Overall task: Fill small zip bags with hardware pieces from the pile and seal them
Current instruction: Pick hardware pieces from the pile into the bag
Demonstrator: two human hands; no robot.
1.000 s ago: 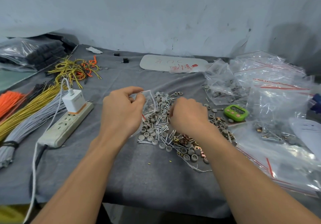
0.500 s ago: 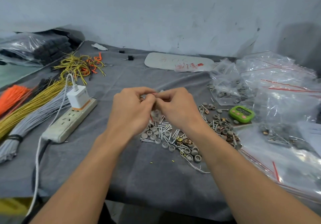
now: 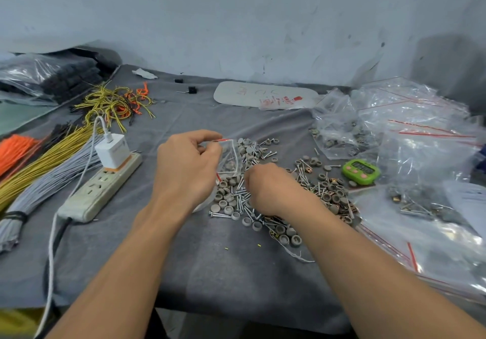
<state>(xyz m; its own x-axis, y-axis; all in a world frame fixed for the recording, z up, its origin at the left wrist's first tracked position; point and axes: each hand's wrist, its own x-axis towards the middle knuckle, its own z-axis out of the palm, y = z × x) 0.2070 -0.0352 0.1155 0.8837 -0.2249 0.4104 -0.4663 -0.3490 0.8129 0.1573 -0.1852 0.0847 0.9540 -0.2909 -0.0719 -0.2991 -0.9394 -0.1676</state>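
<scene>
My left hand (image 3: 188, 167) pinches the red-striped top of a small clear zip bag (image 3: 231, 158), which hangs just above the grey cloth with a few grey caps inside. The pile of hardware (image 3: 265, 194), silver screws, grey round caps and some copper pieces, spreads across the middle of the table. My right hand (image 3: 271, 189) rests knuckles-up on the pile, its fingers curled down into the screws; what it grips is hidden.
A white power strip (image 3: 102, 189) with a charger lies left of my hands. Bundles of yellow, grey and orange wires (image 3: 39, 160) fill the left side. A green timer (image 3: 361, 171) and heaped clear zip bags (image 3: 420, 154) sit to the right.
My right hand has left the bag's top and dropped to the pile. The left hand still holds the bag, now hanging open-sided to its right.
</scene>
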